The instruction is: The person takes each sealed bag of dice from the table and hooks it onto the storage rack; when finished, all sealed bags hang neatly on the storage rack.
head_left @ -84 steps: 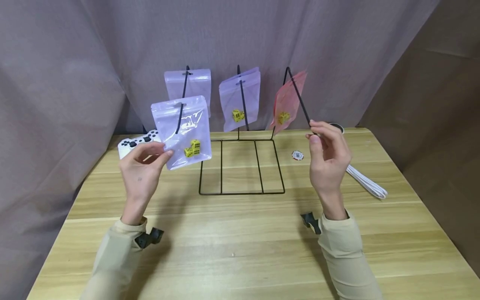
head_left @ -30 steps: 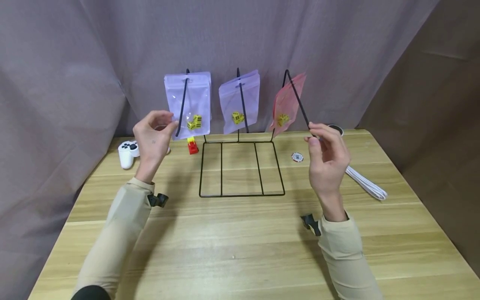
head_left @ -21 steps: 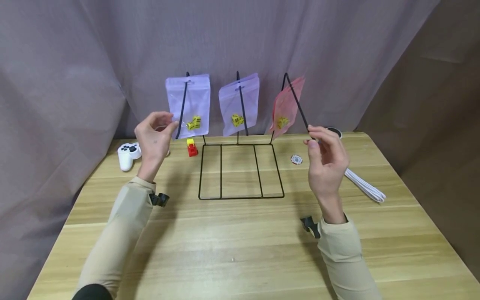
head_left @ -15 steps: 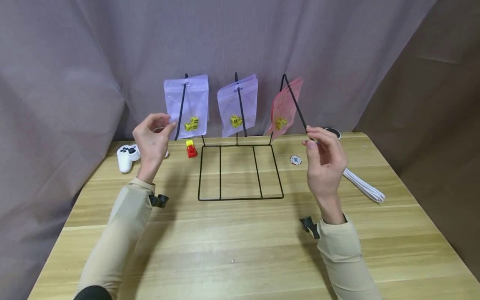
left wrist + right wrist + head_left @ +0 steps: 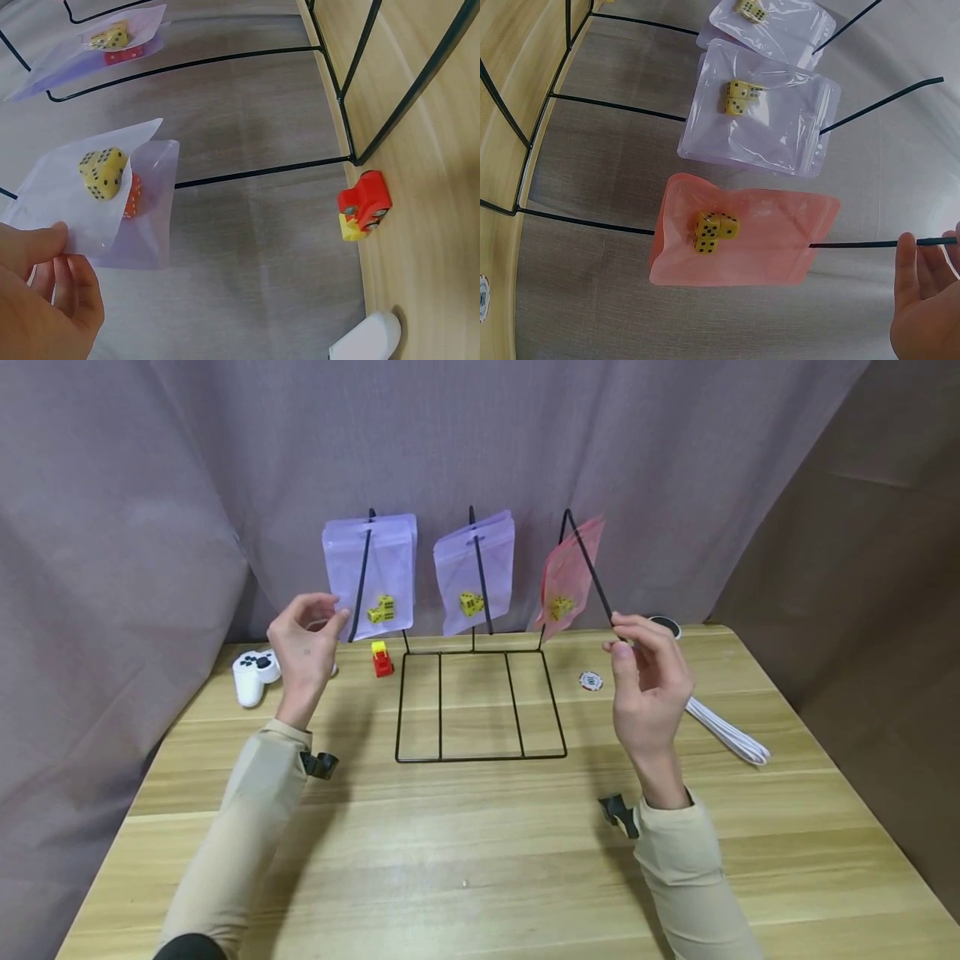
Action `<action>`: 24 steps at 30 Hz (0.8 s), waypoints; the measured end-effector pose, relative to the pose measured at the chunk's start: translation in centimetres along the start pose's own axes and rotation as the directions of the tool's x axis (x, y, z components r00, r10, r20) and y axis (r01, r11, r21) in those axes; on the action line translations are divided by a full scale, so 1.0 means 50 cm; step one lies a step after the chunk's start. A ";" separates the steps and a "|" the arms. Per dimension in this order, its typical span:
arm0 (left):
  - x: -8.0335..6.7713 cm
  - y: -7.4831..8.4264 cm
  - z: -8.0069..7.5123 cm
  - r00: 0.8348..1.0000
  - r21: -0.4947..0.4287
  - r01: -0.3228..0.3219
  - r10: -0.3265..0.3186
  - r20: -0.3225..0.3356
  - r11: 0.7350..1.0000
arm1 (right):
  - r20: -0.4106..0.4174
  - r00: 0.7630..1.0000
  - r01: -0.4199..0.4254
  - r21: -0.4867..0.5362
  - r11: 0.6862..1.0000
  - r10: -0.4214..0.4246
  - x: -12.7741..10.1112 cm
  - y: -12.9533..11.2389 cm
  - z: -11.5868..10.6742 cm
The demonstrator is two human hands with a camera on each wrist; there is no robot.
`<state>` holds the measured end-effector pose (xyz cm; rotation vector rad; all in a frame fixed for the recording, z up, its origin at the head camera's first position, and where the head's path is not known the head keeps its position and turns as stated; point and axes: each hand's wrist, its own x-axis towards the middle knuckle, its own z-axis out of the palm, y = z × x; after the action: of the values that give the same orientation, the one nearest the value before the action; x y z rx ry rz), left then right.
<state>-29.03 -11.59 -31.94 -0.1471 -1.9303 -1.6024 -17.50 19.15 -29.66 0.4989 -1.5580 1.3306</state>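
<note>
My left hand (image 5: 303, 631) pinches the lower left edge of a clear purple zip bag (image 5: 348, 564) with yellow dice inside. That bag hangs by its slot on the left hook (image 5: 362, 581) of a black wire rack (image 5: 480, 759). Behind it, the left wrist view shows a second purple bag (image 5: 154, 240) containing red dice (image 5: 133, 196). With thumb and fingertips, my right hand (image 5: 652, 685) holds the end of the rack's right hook (image 5: 592, 568). Red bags (image 5: 570, 564) with yellow dice hang on that hook, and purple bags (image 5: 455, 568) on the middle one.
A white game controller (image 5: 251, 681) lies at the left, partly behind the left hand. A red and yellow toy car (image 5: 382, 662) stands beside the rack. To the right are a poker chip (image 5: 591, 681), a bundled white cord (image 5: 727, 733) and a dark round-topped object (image 5: 665, 626). Curtains hang behind.
The left hand has pushed the front purple bag back along the left hook, close to the bag behind, uncovering the toy car. Lately its held edge swings slightly left. The right hand keeps its hold.
</note>
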 end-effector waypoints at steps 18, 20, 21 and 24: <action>-0.032 -0.035 -0.019 0.997 -0.064 0.040 -0.035 0.069 0.997 | -0.025 1.000 0.008 -0.062 0.998 -0.010 0.007 -0.006 0.001; -0.042 -0.042 -0.021 0.993 -0.073 0.038 -0.030 0.115 0.997 | -0.044 0.999 0.013 -0.060 0.998 -0.016 0.009 -0.006 0.000; -0.047 -0.046 -0.021 0.991 -0.073 0.029 -0.019 0.135 0.997 | -0.053 0.998 0.015 -0.060 0.998 -0.019 0.010 -0.006 -0.001; -0.063 -0.040 -0.026 0.981 -0.020 -0.066 0.069 0.180 0.998 | -0.090 0.996 0.010 -0.054 0.999 -0.015 0.013 -0.004 -0.007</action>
<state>-26.92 -12.39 -35.19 -0.3714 -2.0267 -1.6055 -17.51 19.58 -29.02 0.4095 -1.5098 1.2817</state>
